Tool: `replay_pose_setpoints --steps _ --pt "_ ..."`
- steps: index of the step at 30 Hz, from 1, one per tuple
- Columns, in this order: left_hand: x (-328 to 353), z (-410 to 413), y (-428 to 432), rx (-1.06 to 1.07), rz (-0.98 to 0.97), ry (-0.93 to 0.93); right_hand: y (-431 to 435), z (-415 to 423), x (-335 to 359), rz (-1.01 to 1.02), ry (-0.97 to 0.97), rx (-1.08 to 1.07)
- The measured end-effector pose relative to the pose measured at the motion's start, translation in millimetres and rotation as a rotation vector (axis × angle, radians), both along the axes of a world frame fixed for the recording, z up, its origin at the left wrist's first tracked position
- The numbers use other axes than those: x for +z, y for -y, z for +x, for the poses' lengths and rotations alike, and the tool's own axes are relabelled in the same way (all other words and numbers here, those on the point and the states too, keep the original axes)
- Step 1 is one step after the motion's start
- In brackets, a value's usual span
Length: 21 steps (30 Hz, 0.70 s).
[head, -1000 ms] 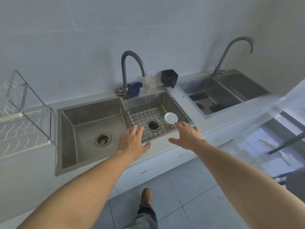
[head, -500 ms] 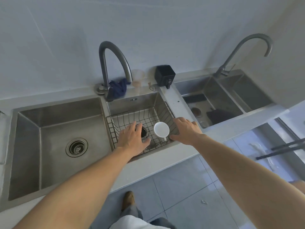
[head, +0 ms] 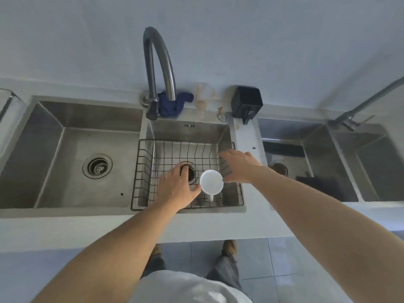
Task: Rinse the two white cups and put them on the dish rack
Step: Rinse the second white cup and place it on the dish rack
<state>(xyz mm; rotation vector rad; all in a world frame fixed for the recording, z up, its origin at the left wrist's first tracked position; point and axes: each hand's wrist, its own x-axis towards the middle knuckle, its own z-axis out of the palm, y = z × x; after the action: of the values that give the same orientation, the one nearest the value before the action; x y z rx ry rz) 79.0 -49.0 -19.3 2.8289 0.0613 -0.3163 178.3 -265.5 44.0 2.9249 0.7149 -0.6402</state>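
One white cup stands upright in the wire basket of the middle sink basin, its handle pointing toward me. My left hand hangs palm down just left of the cup, thumb close to its rim, fingers over the drain. Over the basket's right side my right hand is spread flat, its thumb near the cup's right edge. Neither hand holds anything. I see no second cup; my left hand may hide something beneath it. The dish rack is out of frame.
A curved faucet rises behind the basket, with a blue cloth at its base. A black box sits on the ledge. An empty basin with a drain lies left; another sink is right.
I have stepped closer and now look straight down into the sink. Both hands have dropped into the basket on either side of the white cup. The rack at the left has left the frame.
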Motion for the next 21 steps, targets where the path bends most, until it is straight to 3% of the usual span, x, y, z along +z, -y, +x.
replay_pose_setpoints --steps 10,15,21 --pt "-8 -44 98 0.438 0.016 0.008 36 36 -28 0.033 -0.101 0.430" --pt "-2 -44 119 0.511 -0.060 -0.010 30 44 -35 0.034 -0.145 0.559" --pt "-6 -34 127 0.555 -0.013 -0.075 16 52 -50 0.061 -0.172 0.660"
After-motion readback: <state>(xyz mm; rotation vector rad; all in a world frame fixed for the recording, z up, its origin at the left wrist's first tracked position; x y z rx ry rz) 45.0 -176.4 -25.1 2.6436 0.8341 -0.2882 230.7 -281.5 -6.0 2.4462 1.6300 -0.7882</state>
